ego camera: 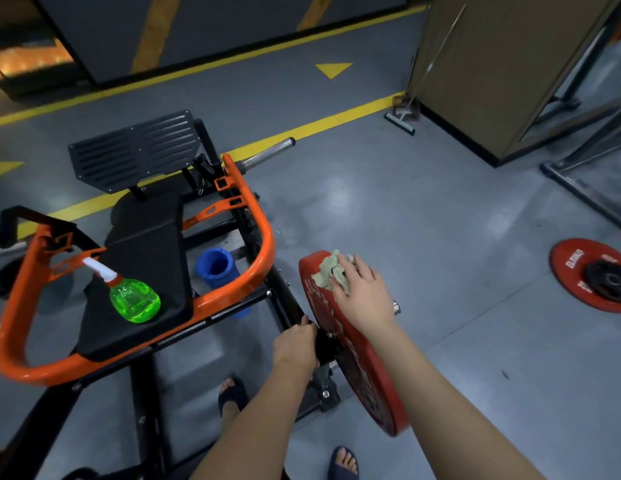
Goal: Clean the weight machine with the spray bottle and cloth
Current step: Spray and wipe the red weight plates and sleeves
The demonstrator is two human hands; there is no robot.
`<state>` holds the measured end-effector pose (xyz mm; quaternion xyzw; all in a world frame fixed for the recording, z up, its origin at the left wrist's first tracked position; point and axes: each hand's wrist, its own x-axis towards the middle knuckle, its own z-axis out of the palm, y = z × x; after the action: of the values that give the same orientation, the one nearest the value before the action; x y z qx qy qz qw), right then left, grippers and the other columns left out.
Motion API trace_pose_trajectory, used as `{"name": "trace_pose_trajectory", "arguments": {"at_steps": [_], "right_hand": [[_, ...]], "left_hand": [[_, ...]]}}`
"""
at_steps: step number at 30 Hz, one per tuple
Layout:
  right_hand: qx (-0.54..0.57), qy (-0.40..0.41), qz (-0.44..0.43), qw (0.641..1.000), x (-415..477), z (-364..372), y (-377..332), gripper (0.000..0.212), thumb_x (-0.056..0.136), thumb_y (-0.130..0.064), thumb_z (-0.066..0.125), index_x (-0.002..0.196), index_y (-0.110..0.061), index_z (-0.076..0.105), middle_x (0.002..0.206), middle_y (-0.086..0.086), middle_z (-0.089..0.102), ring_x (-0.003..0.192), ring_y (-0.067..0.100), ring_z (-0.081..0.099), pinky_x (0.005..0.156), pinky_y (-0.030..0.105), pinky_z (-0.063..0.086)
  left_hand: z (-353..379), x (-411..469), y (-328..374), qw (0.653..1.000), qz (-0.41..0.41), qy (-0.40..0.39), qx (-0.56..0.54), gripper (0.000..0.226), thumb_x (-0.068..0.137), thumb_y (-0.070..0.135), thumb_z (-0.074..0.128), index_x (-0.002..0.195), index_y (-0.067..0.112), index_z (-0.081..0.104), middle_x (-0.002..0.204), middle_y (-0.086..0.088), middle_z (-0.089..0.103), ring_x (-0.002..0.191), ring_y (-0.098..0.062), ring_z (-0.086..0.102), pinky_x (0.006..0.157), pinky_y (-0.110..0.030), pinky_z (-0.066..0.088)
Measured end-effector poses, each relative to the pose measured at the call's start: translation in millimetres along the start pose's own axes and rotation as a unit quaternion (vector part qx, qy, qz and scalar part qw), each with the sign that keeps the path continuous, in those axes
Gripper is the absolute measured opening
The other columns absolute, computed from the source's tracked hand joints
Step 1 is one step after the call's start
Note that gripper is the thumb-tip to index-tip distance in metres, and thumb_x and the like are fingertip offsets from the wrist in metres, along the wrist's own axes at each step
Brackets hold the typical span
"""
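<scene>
grey gym floor | I'm pressing cloth on red plate top edge, right hand flat | my left hand gripping weight machine beside hub | spray bottle sitting at seat near edge | risk: plate turning, cloth slipping off

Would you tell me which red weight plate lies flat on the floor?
The far-right red plate, carrying a small black plate; the mounted red plate stands upright.

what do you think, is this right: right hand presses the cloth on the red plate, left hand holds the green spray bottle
In the head view the left hand grips the black frame, not the green spray bottle. The right hand does press the cloth on the red plate.
</scene>
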<state>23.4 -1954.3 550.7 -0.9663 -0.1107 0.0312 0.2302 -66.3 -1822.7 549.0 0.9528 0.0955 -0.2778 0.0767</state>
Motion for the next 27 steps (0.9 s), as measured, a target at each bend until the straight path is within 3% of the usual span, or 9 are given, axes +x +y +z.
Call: {"name": "trace_pose_trajectory", "arguments": {"at_steps": [4,6,8,9,14,17,20,24,27], "right_hand": [[-0.006,0.097,-0.079,0.992,-62.4,-0.5,15.1,0.057,0.091,-0.047,0.063,0.146,-0.033,0.055,0.157,0.011,0.042,0.133,0.044,0.044,0.113,0.053,0.038],[-0.009,0.095,-0.080,0.992,-79.9,1.7,25.1,0.066,0.089,-0.041,0.074,0.149,-0.033,0.050,0.163,0.014,0.031,0.138,0.044,0.039,0.115,0.055,0.034],[-0.014,0.092,-0.052,0.994,-84.6,6.0,29.1,0.071,0.085,-0.037,0.079,0.150,-0.033,0.049,0.163,0.016,0.029,0.132,0.046,0.043,0.111,0.056,0.038],[-0.019,0.094,-0.046,0.994,-83.4,8.4,28.9,0.071,0.086,-0.037,0.078,0.150,-0.032,0.048,0.162,0.017,0.031,0.127,0.047,0.046,0.109,0.056,0.040],[-0.069,0.090,-0.076,0.991,-58.8,14.6,23.1,0.064,0.092,-0.047,0.060,0.151,-0.025,0.047,0.155,0.020,0.042,0.104,0.047,0.058,0.096,0.053,0.046],[-0.074,0.033,-0.043,0.996,-27.7,13.2,7.0,0.066,0.092,-0.056,0.041,0.149,-0.024,0.051,0.151,0.018,0.048,0.103,0.046,0.061,0.090,0.050,0.050],[-0.090,-0.083,0.011,0.992,26.8,17.9,-16.3,0.078,0.084,-0.067,0.029,0.151,-0.031,0.044,0.154,0.009,0.045,0.122,0.041,0.054,0.099,0.051,0.047],[-0.094,-0.201,0.010,0.975,67.3,6.3,-49.2,0.063,0.094,-0.060,0.051,0.152,-0.038,0.039,0.161,-0.003,0.032,0.142,0.037,0.031,0.114,0.053,0.031],[-0.095,-0.170,-0.029,0.980,45.2,-7.1,-50.5,0.060,0.096,-0.057,0.054,0.152,-0.039,0.041,0.161,-0.004,0.031,0.144,0.037,0.028,0.114,0.052,0.029]], "left_hand": [[10.8,4.2,-13.3,1.000,-0.004,0.013,-0.025,0.073,0.093,0.014,0.066,0.157,0.024,0.030,0.134,-0.001,0.062,0.114,-0.027,0.064,0.082,-0.038,0.053],[16.8,4.2,-18.4,0.999,0.016,0.015,-0.042,0.074,0.097,0.009,0.058,0.159,0.033,0.026,0.160,0.011,0.038,0.120,-0.024,0.062,0.086,-0.039,0.055],[20.0,4.0,-20.6,0.998,0.032,0.012,-0.049,0.075,0.098,0.000,0.050,0.159,0.036,0.026,0.168,0.018,0.011,0.125,-0.024,0.060,0.090,-0.040,0.055],[19.7,3.6,-19.9,0.998,0.033,0.013,-0.047,0.076,0.097,-0.004,0.047,0.159,0.036,0.026,0.169,0.018,0.008,0.125,-0.025,0.059,0.090,-0.039,0.055],[16.9,4.6,-16.1,0.998,0.024,0.030,-0.047,0.069,0.098,0.000,0.050,0.157,0.029,0.030,0.166,0.012,0.025,0.122,-0.028,0.061,0.085,-0.038,0.051],[15.3,4.1,-15.3,0.998,0.020,0.017,-0.049,0.072,0.096,0.004,0.056,0.158,0.031,0.030,0.166,0.012,0.024,0.123,-0.027,0.060,0.086,-0.038,0.052],[12.1,-0.6,-16.9,0.999,0.028,0.002,-0.031,0.076,0.095,0.012,0.062,0.160,0.031,0.026,0.169,0.013,0.015,0.127,-0.027,0.058,0.089,-0.039,0.053],[12.2,-2.0,-16.8,0.999,0.029,-0.025,-0.024,0.081,0.095,0.022,0.069,0.162,0.030,0.023,0.170,0.014,0.000,0.131,-0.026,0.055,0.091,-0.038,0.052],[15.9,-3.9,-17.0,0.999,0.025,-0.025,-0.028,0.083,0.097,0.024,0.067,0.163,0.031,0.017,0.170,0.014,-0.003,0.133,-0.025,0.054,0.094,-0.038,0.050]]}}
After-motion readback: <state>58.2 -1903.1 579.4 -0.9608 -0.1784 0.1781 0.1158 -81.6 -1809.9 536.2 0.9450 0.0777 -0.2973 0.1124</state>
